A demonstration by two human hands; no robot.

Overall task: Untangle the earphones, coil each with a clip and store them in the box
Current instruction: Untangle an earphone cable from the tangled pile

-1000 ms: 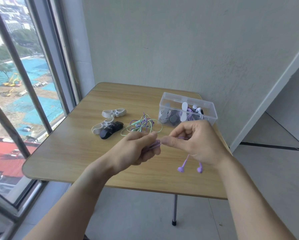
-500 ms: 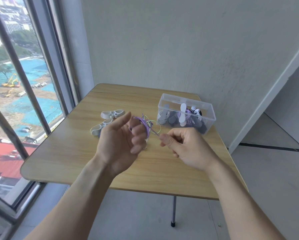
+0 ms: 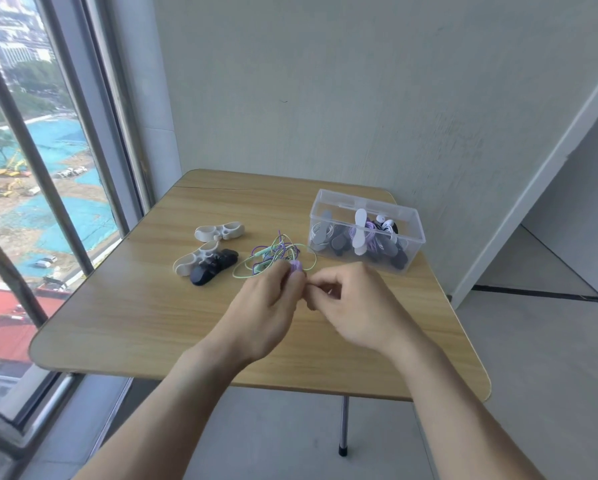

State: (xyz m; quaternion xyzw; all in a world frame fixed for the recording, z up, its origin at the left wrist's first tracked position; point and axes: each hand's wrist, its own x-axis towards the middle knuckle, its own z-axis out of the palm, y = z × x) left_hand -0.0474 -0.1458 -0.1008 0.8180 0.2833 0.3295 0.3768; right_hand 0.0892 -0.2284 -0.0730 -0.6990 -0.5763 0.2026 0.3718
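Note:
My left hand (image 3: 269, 306) holds a purple earphone cord (image 3: 295, 266) wound round its fingers, just above the table's middle. My right hand (image 3: 351, 306) is beside it, fingers curled, pinching the cord's loose end against the left fingers. Behind the hands lies a tangle of green and purple earphones (image 3: 273, 256) on the table. Two white clips (image 3: 221, 231) and a black clip (image 3: 212, 270) lie to the left of the tangle. The clear plastic box (image 3: 411, 237) at the back right holds several coiled earphones with clips.
The wooden table (image 3: 134, 306) stands in a corner, with a window and its bars (image 3: 48, 188) at the left and a wall behind. Its front edge is near my forearms. A grey floor lies at the right.
The left hand turned its palm back down with the purple cord wound on its fingers. The right hand moved up to it. The dangling earbuds are out of sight now.

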